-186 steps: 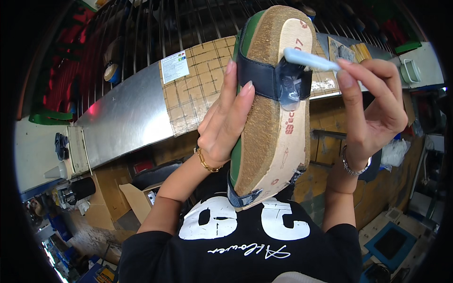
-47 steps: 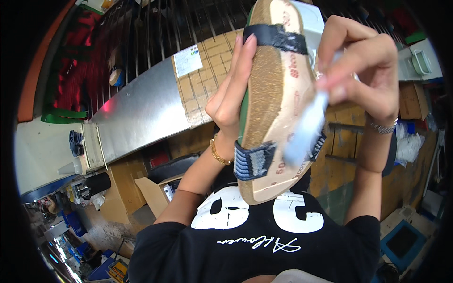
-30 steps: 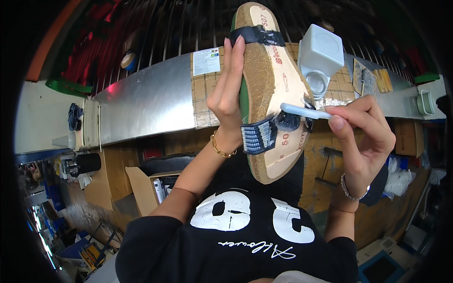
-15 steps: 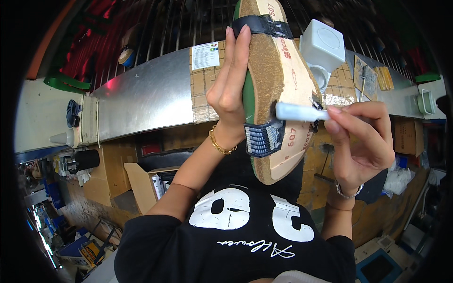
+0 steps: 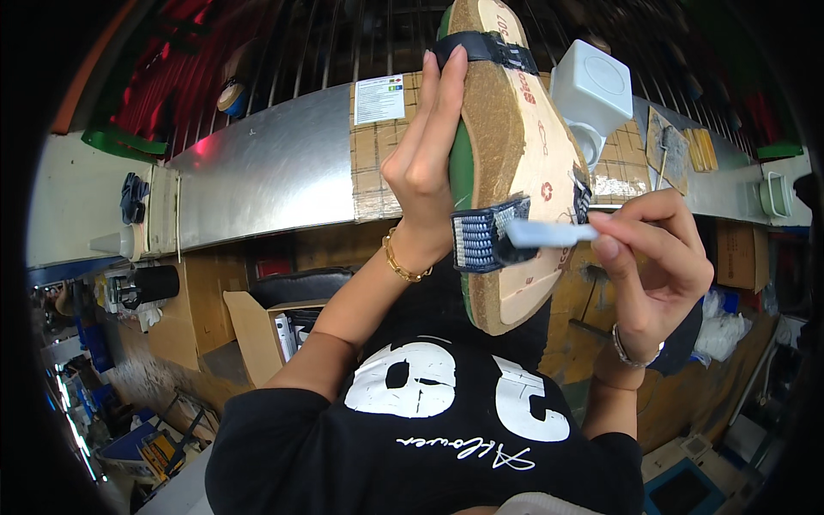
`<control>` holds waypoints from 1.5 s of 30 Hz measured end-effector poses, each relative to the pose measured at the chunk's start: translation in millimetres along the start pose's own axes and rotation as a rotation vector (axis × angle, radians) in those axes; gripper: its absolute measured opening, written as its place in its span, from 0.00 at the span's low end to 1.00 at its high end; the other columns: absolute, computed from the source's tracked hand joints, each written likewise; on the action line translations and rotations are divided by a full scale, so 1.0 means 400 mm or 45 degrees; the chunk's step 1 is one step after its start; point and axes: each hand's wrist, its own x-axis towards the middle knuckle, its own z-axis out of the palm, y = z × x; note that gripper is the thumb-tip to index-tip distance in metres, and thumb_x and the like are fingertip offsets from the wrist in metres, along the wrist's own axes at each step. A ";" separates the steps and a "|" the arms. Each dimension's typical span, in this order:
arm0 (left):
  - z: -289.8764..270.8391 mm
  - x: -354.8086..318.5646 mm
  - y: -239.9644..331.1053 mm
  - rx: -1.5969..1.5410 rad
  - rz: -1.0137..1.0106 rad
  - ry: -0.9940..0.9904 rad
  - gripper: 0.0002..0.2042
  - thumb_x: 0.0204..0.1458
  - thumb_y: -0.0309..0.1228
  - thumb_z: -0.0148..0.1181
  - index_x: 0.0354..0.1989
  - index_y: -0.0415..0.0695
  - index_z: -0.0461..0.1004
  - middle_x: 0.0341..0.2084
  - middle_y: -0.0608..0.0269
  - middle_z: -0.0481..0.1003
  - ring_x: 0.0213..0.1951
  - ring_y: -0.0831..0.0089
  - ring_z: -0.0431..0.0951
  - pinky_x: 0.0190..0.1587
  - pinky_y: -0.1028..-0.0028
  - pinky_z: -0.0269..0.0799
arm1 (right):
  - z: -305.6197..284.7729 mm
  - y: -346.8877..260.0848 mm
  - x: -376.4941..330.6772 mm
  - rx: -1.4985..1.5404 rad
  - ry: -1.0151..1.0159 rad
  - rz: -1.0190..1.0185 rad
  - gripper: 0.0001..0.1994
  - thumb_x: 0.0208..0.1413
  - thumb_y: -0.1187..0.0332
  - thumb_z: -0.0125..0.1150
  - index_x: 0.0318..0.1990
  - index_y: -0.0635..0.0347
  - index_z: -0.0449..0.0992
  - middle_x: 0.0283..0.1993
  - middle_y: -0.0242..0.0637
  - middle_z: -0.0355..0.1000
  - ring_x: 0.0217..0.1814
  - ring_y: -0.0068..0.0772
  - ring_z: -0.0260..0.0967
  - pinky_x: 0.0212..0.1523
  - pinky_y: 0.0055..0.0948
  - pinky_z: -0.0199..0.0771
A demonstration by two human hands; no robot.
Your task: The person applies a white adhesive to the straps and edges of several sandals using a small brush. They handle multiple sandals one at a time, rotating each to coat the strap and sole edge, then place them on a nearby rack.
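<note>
My left hand (image 5: pixel 421 172) is wrapped round the left side of a shoe on a green last (image 5: pixel 462 163), held sole side up over the bench edge. Its underside shows a pale insole board (image 5: pixel 542 129) with a brown cork-like rim. A dark strap (image 5: pixel 468 50) folds over the upper end, beside my left fingertips. Lower down, a blue-and-white woven strap (image 5: pixel 474 240) is folded onto the underside. My right hand (image 5: pixel 659 257) pinches a small brush (image 5: pixel 554 233) with a pale handle; its dark bristles are at the woven strap's folded end.
Behind the shoe, a white plastic container (image 5: pixel 592 81) stands on the metal bench (image 5: pixel 266 172), near taped cardboard (image 5: pixel 373 193). A stained board (image 5: pixel 663 146) with a thin stick lies farther right. Dark rods of a rack run along the back. An open carton (image 5: pixel 249 330) sits below at left.
The brush has moved down from the cork rim onto the woven strap's folded end, which now looks darker. The shoe has shifted slightly right with my left hand.
</note>
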 end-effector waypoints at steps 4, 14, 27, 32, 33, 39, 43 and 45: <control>0.004 0.000 -0.009 0.044 0.032 0.007 0.42 0.40 0.38 0.79 0.65 0.33 0.67 0.48 0.47 0.80 0.40 0.66 0.86 0.40 0.74 0.82 | 0.022 0.004 -0.004 -0.238 0.153 -0.225 0.17 0.36 0.79 0.76 0.38 0.54 0.88 0.33 0.31 0.72 0.31 0.22 0.67 0.31 0.20 0.63; -0.004 0.014 0.007 0.068 0.024 0.039 0.35 0.43 0.33 0.74 0.63 0.38 0.71 0.55 0.47 0.76 0.45 0.62 0.83 0.41 0.73 0.81 | 0.014 0.018 0.004 -0.217 0.191 -0.380 0.18 0.31 0.77 0.79 0.36 0.49 0.89 0.35 0.32 0.72 0.31 0.23 0.66 0.30 0.19 0.61; 0.010 -0.006 0.011 -0.265 -0.294 -0.053 0.36 0.42 0.34 0.74 0.63 0.37 0.71 0.54 0.35 0.74 0.53 0.52 0.79 0.45 0.68 0.81 | 0.012 0.030 0.029 -0.021 0.110 -0.123 0.12 0.43 0.77 0.73 0.38 0.58 0.88 0.32 0.31 0.72 0.32 0.22 0.66 0.33 0.20 0.63; 0.003 0.001 -0.021 -0.254 -0.340 0.006 0.39 0.39 0.34 0.77 0.63 0.37 0.70 0.53 0.35 0.74 0.54 0.51 0.79 0.47 0.67 0.81 | 0.024 -0.011 -0.023 0.138 0.111 0.123 0.12 0.42 0.81 0.72 0.38 0.60 0.87 0.32 0.32 0.72 0.33 0.22 0.66 0.33 0.20 0.63; 0.000 0.002 -0.024 -0.238 -0.356 0.007 0.39 0.38 0.33 0.77 0.63 0.37 0.70 0.54 0.36 0.74 0.55 0.51 0.78 0.47 0.67 0.80 | 0.027 -0.015 -0.031 0.073 0.106 0.162 0.13 0.41 0.81 0.73 0.37 0.59 0.88 0.33 0.33 0.72 0.33 0.23 0.66 0.33 0.21 0.63; -0.003 0.005 -0.019 -0.046 -0.230 0.008 0.38 0.37 0.29 0.76 0.63 0.36 0.70 0.54 0.39 0.76 0.59 0.49 0.74 0.51 0.65 0.78 | 0.040 -0.022 -0.053 -0.518 0.206 -0.325 0.10 0.43 0.78 0.73 0.37 0.61 0.86 0.36 0.37 0.71 0.38 0.30 0.67 0.38 0.22 0.64; -0.002 0.004 -0.030 -0.123 -0.319 0.008 0.37 0.39 0.27 0.75 0.63 0.37 0.71 0.54 0.40 0.76 0.58 0.50 0.75 0.52 0.66 0.79 | 0.045 -0.032 -0.050 -0.336 0.049 -0.384 0.21 0.28 0.74 0.75 0.37 0.40 0.89 0.36 0.27 0.71 0.29 0.24 0.67 0.38 0.26 0.60; -0.004 -0.002 -0.038 -0.163 -0.368 -0.018 0.36 0.40 0.27 0.74 0.63 0.38 0.71 0.53 0.41 0.76 0.58 0.52 0.75 0.52 0.66 0.79 | 0.055 -0.031 -0.044 -0.243 0.166 -0.258 0.20 0.28 0.72 0.76 0.35 0.39 0.89 0.34 0.26 0.71 0.29 0.23 0.66 0.37 0.26 0.59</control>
